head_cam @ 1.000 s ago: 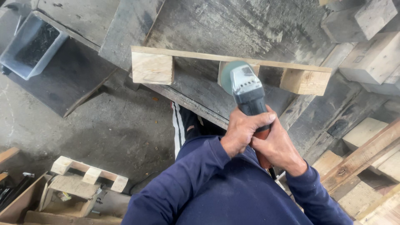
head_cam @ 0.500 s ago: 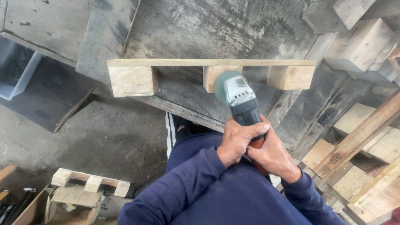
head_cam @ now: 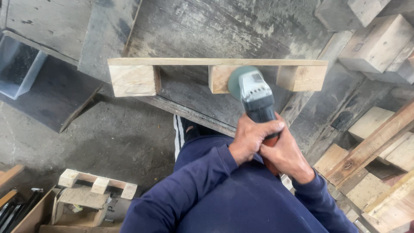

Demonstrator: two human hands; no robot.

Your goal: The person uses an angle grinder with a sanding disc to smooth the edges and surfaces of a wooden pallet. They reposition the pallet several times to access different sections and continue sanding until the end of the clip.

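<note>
Two hands grip one power tool, and around them the scene runs from big timber down to small boxes. Largest is the dark, worn workbench (head_cam: 207, 30) filling the upper middle of the view, its boards grey and dusty. Lying across it is a pale wooden rail (head_cam: 215, 62) with three square blocks under it: a left block (head_cam: 133, 80), a middle block (head_cam: 219, 78) and a right block (head_cam: 301, 78). To the right, a pile of loose wooden blocks and planks (head_cam: 379, 142) is stacked at mixed angles.

Containers come next. At the far left a clear plastic bin (head_cam: 19, 69) sits on a dark slab; its inside looks dark and I cannot tell what it holds. At the bottom left an open cardboard box (head_cam: 75, 209) stands on the floor, with a small three-block wooden piece (head_cam: 98, 184) resting across its top and scraps inside too blurred to tell apart.

Smaller still, the angle grinder (head_cam: 255, 97), grey-bodied with a greenish disc, has its disc against the face of the middle block. The left hand (head_cam: 252, 138) wraps the grinder's body from the left, and the right hand (head_cam: 282, 157) closes round the handle just behind it, the two hands touching, both clamped on the tool, dark blue sleeves below.
</note>
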